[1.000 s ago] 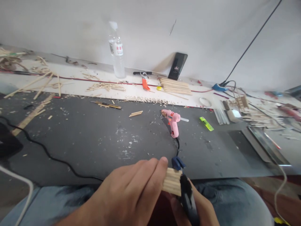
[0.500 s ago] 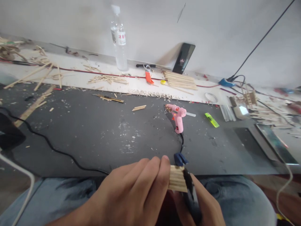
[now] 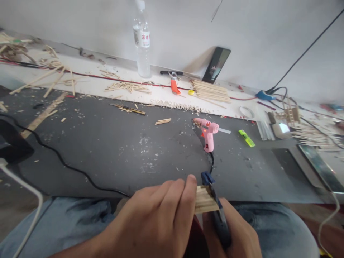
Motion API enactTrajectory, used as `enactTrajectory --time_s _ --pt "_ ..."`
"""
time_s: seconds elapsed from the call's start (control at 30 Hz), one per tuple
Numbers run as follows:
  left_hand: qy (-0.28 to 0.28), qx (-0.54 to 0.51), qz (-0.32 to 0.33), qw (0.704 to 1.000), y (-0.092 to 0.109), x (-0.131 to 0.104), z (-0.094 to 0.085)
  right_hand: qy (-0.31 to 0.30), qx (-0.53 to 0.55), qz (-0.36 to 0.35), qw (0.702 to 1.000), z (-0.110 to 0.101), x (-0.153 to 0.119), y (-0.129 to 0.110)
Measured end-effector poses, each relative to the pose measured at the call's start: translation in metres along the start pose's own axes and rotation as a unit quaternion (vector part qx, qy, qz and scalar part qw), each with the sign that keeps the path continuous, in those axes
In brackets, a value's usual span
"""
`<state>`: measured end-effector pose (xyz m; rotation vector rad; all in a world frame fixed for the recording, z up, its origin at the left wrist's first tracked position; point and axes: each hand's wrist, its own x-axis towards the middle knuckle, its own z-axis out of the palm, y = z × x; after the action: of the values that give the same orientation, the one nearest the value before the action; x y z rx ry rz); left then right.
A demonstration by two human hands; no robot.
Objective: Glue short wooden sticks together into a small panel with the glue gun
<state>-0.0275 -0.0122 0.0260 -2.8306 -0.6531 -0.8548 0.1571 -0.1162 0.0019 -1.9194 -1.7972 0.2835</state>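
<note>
My left hand (image 3: 161,215) is closed round a small bundle of pale wooden sticks (image 3: 204,200), whose right end pokes out past the fingers. My right hand (image 3: 239,233) grips a dark-handled tool (image 3: 221,225) with a blue tip (image 3: 207,177), its exact kind unclear. The tool's dark edge lies across the free end of the sticks, seemingly touching it. Both hands are low, at the table's front edge above the lap. Beyond them a pink glue gun (image 3: 209,138) lies on the grey table (image 3: 107,150), its indicator light lit.
Short sticks (image 3: 163,122), a craft knife (image 3: 129,109) and a lime-green object (image 3: 246,138) lie on the table. Along the back are a water bottle (image 3: 143,50), a leaning phone (image 3: 216,64) and a stack of sticks (image 3: 211,91). A black cable (image 3: 67,166) crosses at left.
The view has shifted slightly, so the table things appear a little further right. The tool has tilted a bit against the sticks' end; both hands keep their hold.
</note>
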Motion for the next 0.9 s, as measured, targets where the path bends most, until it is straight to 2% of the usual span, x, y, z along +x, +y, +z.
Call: enactTrajectory --time_s 0.17,0.3,0.47,0.7,0.8,0.9 --pt "-0.017 0.011 -0.017 1.000 0.000 -0.003 0.014 0.035 -0.091 0.010 0.995 0.008 0.007 0.003" --pt "-0.016 -0.004 -0.047 0.999 -0.002 -0.002 0.026 0.025 -0.125 0.065 0.990 0.020 0.006 0.011" --pt "-0.019 -0.006 -0.048 0.999 -0.007 0.002 0.036 0.014 -0.136 0.147 0.980 0.028 0.008 0.019" --pt "-0.047 -0.032 -0.059 0.997 -0.009 0.005 0.038 -0.016 -0.136 0.186 0.973 0.012 0.005 0.022" --pt "-0.025 -0.048 -0.066 0.996 -0.009 0.006 0.036 -0.008 -0.094 0.210 0.973 0.001 0.008 0.040" --pt "0.012 -0.076 -0.075 0.994 -0.010 0.007 0.032 0.021 -0.140 0.223 0.965 -0.015 0.018 0.072"
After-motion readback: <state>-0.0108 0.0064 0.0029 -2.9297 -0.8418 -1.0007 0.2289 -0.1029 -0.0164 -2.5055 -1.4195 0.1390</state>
